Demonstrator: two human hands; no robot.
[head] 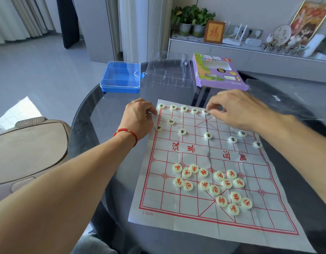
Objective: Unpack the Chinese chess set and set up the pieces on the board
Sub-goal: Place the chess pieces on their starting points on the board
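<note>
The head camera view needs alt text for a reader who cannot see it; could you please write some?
A person's right hand pinches a pale round black-lettered chess piece at the far row of a white cloth board with red grid lines, while the left hand rests at its far-left corner. Red-lettered pieces lie in a loose heap on the near half.
</note>
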